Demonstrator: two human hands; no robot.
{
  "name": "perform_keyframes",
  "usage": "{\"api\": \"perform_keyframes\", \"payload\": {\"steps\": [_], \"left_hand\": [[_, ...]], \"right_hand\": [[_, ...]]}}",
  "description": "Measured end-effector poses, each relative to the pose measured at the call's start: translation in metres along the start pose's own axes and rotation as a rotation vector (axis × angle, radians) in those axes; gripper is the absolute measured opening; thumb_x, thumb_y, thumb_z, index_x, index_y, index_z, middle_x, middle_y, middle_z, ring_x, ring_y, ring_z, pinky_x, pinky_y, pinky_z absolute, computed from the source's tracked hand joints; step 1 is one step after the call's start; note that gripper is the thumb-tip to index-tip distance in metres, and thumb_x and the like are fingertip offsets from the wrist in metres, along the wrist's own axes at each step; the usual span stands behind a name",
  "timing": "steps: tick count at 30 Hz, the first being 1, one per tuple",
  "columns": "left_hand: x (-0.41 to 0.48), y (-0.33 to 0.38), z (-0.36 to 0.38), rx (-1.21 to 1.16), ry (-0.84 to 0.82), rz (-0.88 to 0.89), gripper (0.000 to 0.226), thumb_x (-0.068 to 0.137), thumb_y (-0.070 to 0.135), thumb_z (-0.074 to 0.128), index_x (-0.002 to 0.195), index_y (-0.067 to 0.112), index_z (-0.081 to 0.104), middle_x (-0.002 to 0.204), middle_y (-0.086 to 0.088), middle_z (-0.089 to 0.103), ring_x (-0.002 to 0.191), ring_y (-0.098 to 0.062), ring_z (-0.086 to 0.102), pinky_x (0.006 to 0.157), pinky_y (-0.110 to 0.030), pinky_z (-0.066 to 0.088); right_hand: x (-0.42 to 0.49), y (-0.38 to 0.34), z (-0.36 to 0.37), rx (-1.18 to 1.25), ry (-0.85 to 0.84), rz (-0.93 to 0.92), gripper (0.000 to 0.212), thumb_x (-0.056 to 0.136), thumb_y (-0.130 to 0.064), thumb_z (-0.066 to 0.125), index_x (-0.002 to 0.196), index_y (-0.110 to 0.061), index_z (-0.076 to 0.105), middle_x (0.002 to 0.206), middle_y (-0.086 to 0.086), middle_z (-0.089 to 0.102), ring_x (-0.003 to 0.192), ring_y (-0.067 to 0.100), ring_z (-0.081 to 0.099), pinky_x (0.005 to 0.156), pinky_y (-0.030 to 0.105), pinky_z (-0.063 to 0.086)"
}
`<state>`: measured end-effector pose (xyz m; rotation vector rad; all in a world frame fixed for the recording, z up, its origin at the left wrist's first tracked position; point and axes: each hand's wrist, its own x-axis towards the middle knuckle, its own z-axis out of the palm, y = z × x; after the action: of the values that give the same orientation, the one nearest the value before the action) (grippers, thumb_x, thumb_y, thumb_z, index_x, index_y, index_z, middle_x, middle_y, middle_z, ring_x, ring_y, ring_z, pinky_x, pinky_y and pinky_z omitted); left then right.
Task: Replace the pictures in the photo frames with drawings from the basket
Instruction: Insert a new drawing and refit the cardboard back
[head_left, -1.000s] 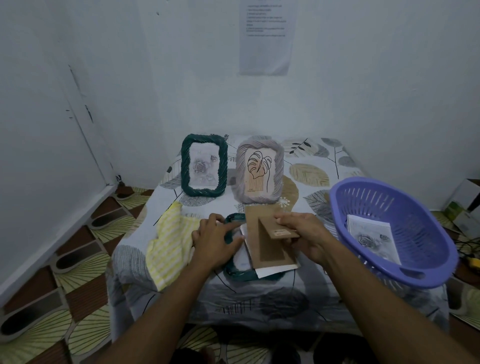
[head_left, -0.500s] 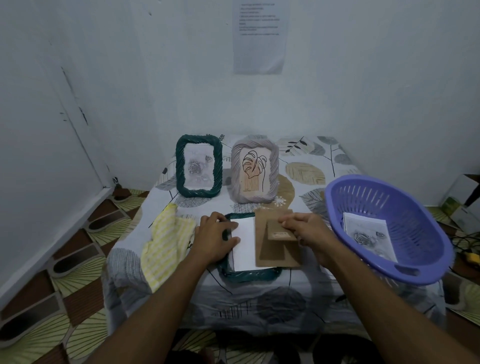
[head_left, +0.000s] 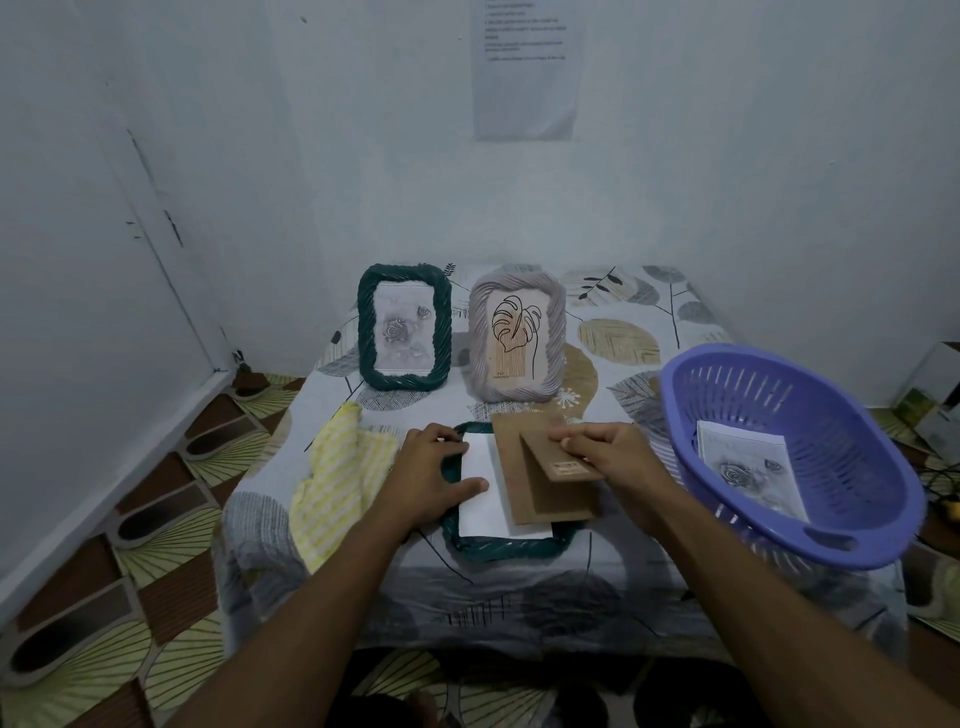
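Head view: a low table (head_left: 623, 343) under a leaf-print cloth, set in a corner of pale walls.
Left hand (head_left: 431, 478): lies palm-down over the left rim of the flat green frame (head_left: 498, 545), its thumb stretched out across the white sheet (head_left: 483, 499) and holding nothing.
Right hand (head_left: 608, 452): pinches the brown backing board (head_left: 540, 499) by its stand flap, which is lifted off the board.
Backing board: sits over the right part of the white sheet, both lying inside the flat green frame at the near edge of the table.
Standing green frame (head_left: 405, 327): upright at the back left, showing a grey rose drawing.
Grey frame (head_left: 517, 338): upright just beside it on the right, showing a line picture of a leaf.
Purple basket (head_left: 872, 467): at the table's right edge, tilted toward the camera.
Drawing (head_left: 748, 467): one rose sheet lying in the basket.
Yellow cloth (head_left: 337, 483): crumpled on the table, left of the left hand.
Wall: a printed notice (head_left: 524, 67) hangs above the frames; its text is too small to read.
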<state>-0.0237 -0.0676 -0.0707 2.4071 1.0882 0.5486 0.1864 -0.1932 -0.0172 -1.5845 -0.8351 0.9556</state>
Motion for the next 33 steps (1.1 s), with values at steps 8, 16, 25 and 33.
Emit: {"api": "perform_keyframes", "payload": {"steps": [8, 16, 25, 33], "left_hand": [[-0.005, -0.003, 0.003, -0.019, 0.079, 0.029, 0.065, 0.071, 0.052, 0.077, 0.123, 0.014, 0.064, 0.125, 0.002, 0.053, 0.113, -0.016, 0.043, 0.095, -0.028, 0.037], [-0.004, -0.001, 0.004, -0.072, 0.118, 0.007, 0.065, 0.073, 0.059, 0.060, 0.120, 0.014, 0.065, 0.118, 0.001, 0.054, 0.109, -0.016, 0.045, 0.093, -0.026, 0.037], [-0.005, -0.004, -0.006, -0.256, 0.136, -0.003, 0.032, 0.088, 0.032, 0.058, 0.113, 0.016, 0.070, 0.110, -0.002, 0.061, 0.103, -0.016, 0.056, 0.089, -0.031, 0.047], [-0.010, -0.001, -0.007, -0.289, 0.129, 0.005, 0.028, 0.092, 0.023, 0.059, 0.115, 0.011, 0.069, 0.113, -0.005, 0.065, 0.102, -0.014, 0.056, 0.087, -0.025, 0.043]], "right_hand": [[-0.004, 0.004, 0.001, 0.057, -0.009, 0.018, 0.018, 0.092, -0.009, 0.058, 0.101, -0.012, 0.074, 0.097, 0.008, 0.072, 0.082, 0.017, 0.065, 0.071, 0.025, 0.051], [0.001, 0.005, 0.004, 0.034, -0.008, -0.002, 0.018, 0.090, -0.008, 0.061, 0.094, -0.016, 0.077, 0.095, 0.008, 0.075, 0.082, 0.016, 0.067, 0.070, 0.022, 0.050], [0.000, -0.001, 0.035, 0.064, -0.025, 0.084, 0.013, 0.089, -0.011, 0.064, 0.093, -0.011, 0.077, 0.088, 0.008, 0.075, 0.072, 0.014, 0.066, 0.060, 0.020, 0.049], [0.003, 0.002, 0.047, 0.010, -0.007, 0.085, 0.012, 0.085, -0.021, 0.070, 0.092, -0.014, 0.077, 0.090, 0.009, 0.075, 0.087, 0.025, 0.070, 0.080, 0.036, 0.058]]}}
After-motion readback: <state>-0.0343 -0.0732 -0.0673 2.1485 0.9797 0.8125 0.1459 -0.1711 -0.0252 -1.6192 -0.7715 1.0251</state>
